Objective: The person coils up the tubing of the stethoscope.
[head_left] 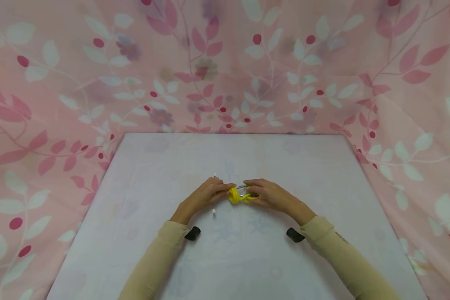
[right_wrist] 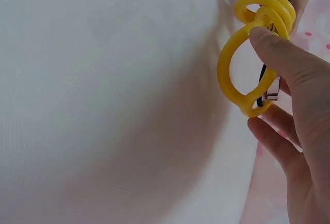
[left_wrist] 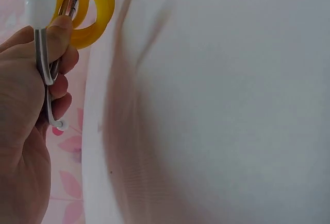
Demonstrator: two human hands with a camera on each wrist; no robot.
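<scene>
My left hand [head_left: 206,193] grips a bent metal rod [left_wrist: 41,54] with white rounded tips; one tip [left_wrist: 41,9] stands above the thumb in the left wrist view. Glossy yellow loops [right_wrist: 223,69] lie between the two hands, with slim metal parts running through them. In the right wrist view a shiny metal piece [right_wrist: 273,87] with a dark strip shows behind the largest loop. My right hand [head_left: 271,193] pinches that loop, thumb on its upper side. Smaller yellow rings sit at the left fingertips. Fingers and loops partly hide the metal.
Both hands are over a white-covered table [head_left: 247,258]. Pink floral cloth [head_left: 232,75] hangs behind the table and along both sides. A black device [head_left: 193,233] sits by the left wrist, and another black device [head_left: 295,235] by the right.
</scene>
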